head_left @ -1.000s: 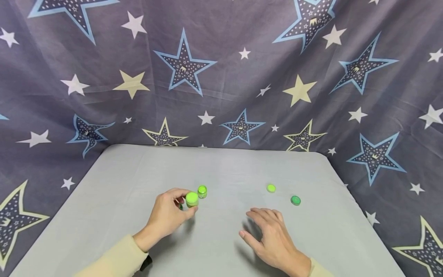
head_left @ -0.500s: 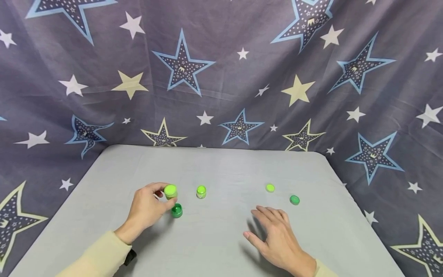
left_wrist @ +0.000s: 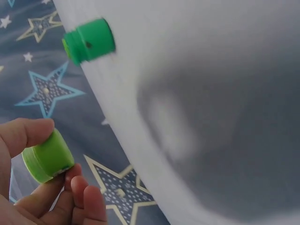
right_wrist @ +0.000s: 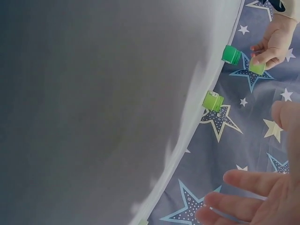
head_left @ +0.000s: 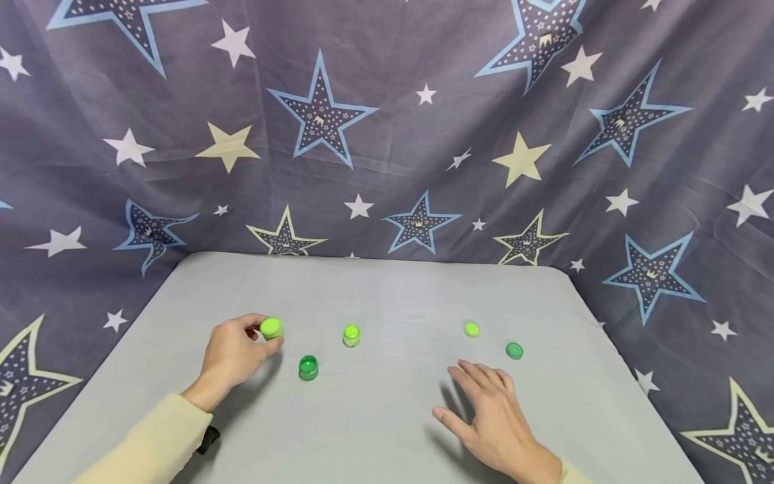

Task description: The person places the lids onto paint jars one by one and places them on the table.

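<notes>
My left hand [head_left: 232, 353] pinches a small light green jar [head_left: 272, 328] between thumb and fingers, lifted above the left part of the table. Whether that jar has a lid on is hard to tell. Just right of the hand, a dark green jar [head_left: 308, 368] stands upright and uncapped. Another light green jar [head_left: 351, 335], also uncapped, stands farther back. My right hand [head_left: 492, 423] hovers over the table with its fingers spread and holds nothing. In the left wrist view, the held jar [left_wrist: 49, 157] is tilted between thumb and fingers.
Two round lids lie apart on the right side of the table: a light green lid [head_left: 471, 329] and a dark green lid [head_left: 514, 350]. A grey cloth covers the table [head_left: 387, 289]. Behind it hangs a dark star-patterned curtain [head_left: 393, 168].
My left hand has carried the light green jar leftward, away from the other light green jar. The dark green jar, mostly hidden behind that hand earlier, now shows fully. My right hand has shifted slightly right.
</notes>
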{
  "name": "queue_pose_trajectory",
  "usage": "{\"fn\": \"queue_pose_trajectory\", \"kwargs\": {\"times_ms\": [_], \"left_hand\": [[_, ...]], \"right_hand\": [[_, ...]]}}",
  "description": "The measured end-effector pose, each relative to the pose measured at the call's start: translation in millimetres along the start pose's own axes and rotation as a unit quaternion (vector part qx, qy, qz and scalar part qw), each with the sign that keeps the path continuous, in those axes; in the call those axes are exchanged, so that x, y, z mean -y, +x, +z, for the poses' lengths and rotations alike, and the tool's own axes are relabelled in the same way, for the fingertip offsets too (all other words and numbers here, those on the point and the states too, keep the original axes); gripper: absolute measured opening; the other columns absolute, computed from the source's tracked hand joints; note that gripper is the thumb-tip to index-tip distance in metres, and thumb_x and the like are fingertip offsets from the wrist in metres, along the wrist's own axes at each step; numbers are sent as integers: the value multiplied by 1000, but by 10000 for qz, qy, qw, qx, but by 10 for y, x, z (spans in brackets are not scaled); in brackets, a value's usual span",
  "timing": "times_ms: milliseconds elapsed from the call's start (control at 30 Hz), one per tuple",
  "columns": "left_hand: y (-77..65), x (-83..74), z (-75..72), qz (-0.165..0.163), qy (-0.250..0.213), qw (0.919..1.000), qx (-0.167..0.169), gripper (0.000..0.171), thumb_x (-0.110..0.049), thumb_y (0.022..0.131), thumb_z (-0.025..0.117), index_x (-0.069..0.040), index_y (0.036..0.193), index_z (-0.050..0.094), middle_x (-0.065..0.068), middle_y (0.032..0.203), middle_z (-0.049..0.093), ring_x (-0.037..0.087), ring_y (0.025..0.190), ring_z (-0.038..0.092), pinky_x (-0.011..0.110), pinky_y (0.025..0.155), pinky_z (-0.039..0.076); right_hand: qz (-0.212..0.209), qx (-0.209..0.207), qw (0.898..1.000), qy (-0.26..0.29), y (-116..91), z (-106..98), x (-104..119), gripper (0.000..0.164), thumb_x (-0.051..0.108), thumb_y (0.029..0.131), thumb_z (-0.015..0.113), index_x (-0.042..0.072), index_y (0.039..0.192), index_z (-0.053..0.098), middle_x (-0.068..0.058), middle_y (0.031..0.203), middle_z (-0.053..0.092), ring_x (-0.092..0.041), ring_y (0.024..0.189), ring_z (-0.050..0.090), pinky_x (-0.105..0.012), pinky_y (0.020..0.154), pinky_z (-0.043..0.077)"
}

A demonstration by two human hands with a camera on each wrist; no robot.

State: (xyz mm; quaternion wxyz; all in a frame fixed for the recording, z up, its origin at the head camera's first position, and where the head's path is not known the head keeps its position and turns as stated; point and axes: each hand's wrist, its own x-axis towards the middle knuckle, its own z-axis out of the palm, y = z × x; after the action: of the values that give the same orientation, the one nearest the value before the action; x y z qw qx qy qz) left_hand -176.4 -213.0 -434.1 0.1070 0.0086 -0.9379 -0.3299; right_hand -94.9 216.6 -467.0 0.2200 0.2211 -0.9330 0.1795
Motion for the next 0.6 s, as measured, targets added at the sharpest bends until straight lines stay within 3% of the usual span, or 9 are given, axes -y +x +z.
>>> {"fn": "queue_pose_trajectory", "kwargs": {"times_ms": [300, 600], "left_hand": [[100, 220, -44, -348, 183, 9986, 359, 47, -26, 83, 85, 0, 120, 71, 14, 96, 67, 28, 82, 60, 36, 65, 46], [187, 408, -64, -560, 407, 9962, 520, 46, -24, 81, 84, 1, 118, 71, 20, 107, 72, 38, 94, 66, 48, 75, 52]], "right_hand": [[125, 92, 9999, -71, -56, -23, -53, 68, 60, 87, 74, 8, 132, 67, -16, 134, 65, -33, 123, 59, -49, 103, 35], [121, 68, 9999, -91, -64, -44, -88, 69, 60, 88, 73, 8, 132, 67, -16, 135, 64, -33, 123, 58, -49, 103, 34]]}}
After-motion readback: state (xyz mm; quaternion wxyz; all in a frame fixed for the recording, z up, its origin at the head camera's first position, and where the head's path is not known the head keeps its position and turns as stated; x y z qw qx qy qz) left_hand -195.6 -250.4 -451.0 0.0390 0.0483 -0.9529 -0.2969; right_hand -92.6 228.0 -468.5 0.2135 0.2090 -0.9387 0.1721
